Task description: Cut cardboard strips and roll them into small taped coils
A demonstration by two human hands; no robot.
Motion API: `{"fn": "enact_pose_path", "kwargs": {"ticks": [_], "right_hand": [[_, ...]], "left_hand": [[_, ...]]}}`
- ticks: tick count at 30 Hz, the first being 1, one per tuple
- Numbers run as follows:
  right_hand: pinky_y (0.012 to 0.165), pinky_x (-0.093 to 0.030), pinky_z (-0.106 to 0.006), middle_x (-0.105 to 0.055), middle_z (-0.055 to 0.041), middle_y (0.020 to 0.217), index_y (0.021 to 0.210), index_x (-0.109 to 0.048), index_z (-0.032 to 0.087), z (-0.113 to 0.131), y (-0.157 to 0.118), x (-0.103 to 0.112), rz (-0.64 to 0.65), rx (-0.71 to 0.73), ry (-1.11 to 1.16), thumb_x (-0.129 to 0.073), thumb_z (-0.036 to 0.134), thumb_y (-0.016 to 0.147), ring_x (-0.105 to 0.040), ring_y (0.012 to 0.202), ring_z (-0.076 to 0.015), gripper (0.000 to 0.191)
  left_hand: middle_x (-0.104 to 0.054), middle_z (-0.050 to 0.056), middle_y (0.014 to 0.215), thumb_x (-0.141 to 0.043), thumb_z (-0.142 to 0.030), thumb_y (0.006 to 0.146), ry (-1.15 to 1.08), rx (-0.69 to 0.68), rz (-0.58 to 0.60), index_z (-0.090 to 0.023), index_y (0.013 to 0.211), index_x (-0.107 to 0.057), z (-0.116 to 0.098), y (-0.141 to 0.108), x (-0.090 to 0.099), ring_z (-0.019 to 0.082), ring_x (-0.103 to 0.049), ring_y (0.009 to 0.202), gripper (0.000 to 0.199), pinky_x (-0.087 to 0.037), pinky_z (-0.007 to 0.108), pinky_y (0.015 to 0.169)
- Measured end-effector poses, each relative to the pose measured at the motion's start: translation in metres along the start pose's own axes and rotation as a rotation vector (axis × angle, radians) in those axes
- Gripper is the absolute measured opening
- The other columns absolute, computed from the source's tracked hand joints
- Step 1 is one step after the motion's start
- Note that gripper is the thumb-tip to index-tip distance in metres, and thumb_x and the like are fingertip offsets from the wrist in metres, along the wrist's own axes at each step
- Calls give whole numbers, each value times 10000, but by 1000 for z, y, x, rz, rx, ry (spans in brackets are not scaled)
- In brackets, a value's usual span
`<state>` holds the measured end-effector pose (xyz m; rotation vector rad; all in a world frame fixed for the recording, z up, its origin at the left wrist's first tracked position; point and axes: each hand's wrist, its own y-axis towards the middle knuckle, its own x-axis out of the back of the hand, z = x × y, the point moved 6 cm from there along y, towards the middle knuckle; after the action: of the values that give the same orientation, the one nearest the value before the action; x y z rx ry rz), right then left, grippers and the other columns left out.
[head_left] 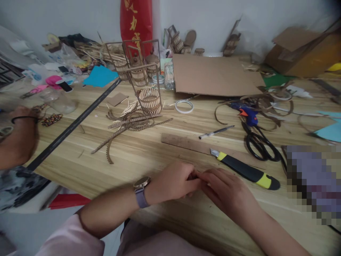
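left hand (172, 181) and right hand (230, 188) meet near the surface's (144, 149) front edge.
both angled inward, fingers bent, tips together; whether they grip anything cannot be told. utility knife (241, 169) lies just beyond the right hand, farther from that edge.

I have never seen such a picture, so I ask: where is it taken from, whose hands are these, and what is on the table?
No machine here: a head-worn camera looks down at the wearer's bare left hand and right hand. They meet above the table; I cannot tell whether something is held between them. On the table lie a cutter, a pen, scissors, a glue gun and a tape roll; a small basket stands farther back. Another person's arm is at left.
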<state>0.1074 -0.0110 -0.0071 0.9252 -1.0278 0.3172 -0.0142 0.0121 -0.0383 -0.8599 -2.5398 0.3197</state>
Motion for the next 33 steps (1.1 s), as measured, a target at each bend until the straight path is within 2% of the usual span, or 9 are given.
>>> {"fn": "enact_pose_path", "kwargs": {"ticks": [3, 7, 11, 15, 19, 22, 26, 29, 33], "right_hand": [[599, -543, -259, -713, -41, 800, 1013, -624, 200, -7, 0, 3, -17, -79, 183, -482, 201, 970, -679, 686, -155, 148], [573, -544, -211, -693, -12, 776, 1041, -642, 246, -11, 2, 7, -30, -154, 381, -547, 195, 937, -685, 680, -132, 150], [579, -546, -216, -705, -8, 769, 990, -655, 259, -14, 0, 9, -38, -213, 414, -553, 217, 937, -694, 677, -137, 123], [576, -548, -225, -735, 11, 755, 923, -647, 261, -19, -5, 10, 7, -294, 390, -544, 266, 941, -705, 648, -138, 105], [532, -536, -206, -752, 20, 729, 918, -645, 251, -19, 0, 15, 35, -287, 330, -544, 262, 943, -709, 597, -127, 104], [558, -537, -198, -761, 7, 770, 934, -636, 232, -12, 6, 17, 25, -189, 261, -506, 221, 962, -718, 639, -122, 133], [583, -536, -237, -751, -25, 794, 1001, -632, 205, 0, 6, 15, -23, -47, 74, -432, 196, 994, -703, 654, -138, 201], [604, -543, -289, -737, -52, 796, 993, -633, 183, 5, 2, 9, -6, 7, -32, -402, 189, 1000, -686, 671, -170, 231], [573, -536, -305, -711, -66, 770, 926, -629, 175, 6, 1, 5, 23, 14, -47, -406, 197, 999, -664, 656, -181, 236]], "left_hand": [[-584, -33, 576, -565, -364, 878, -35, -29, 37, -160, 758, -556, -3, -1, 2, 80, -530, 474, 237, -347, 185, 467], [-584, -51, 593, -608, -469, 877, -276, -44, 243, -151, 883, -593, -2, 1, -1, 58, -484, 448, 318, -353, 179, 450], [-584, -53, 580, -652, -619, 793, -390, -24, 330, -148, 863, -608, 1, 4, 0, 39, -432, 412, 479, -300, 178, 407], [-580, -54, 561, -664, -653, 759, -407, -23, 352, -153, 819, -599, -1, 4, 1, 36, -413, 396, 507, -268, 178, 381], [-567, -56, 548, -647, -671, 758, -387, -6, 307, -163, 755, -549, -2, 4, 3, 41, -414, 394, 518, -276, 179, 383], [-571, -52, 556, -638, -647, 780, -330, -10, 251, -164, 765, -552, 0, 5, 4, 53, -436, 413, 491, -303, 184, 402], [-573, -49, 578, -613, -522, 846, -205, -10, 164, -167, 802, -582, 2, 5, 3, 74, -484, 452, 359, -340, 197, 450], [-578, -38, 586, -610, -399, 852, -26, -10, 37, -171, 755, -581, -1, 3, 4, 91, -508, 487, 249, -326, 213, 487], [-600, -14, 616, -617, -355, 832, 165, -76, -92, -174, 691, -555, -11, -1, 7, 118, -521, 564, 238, -294, 232, 524]]}}
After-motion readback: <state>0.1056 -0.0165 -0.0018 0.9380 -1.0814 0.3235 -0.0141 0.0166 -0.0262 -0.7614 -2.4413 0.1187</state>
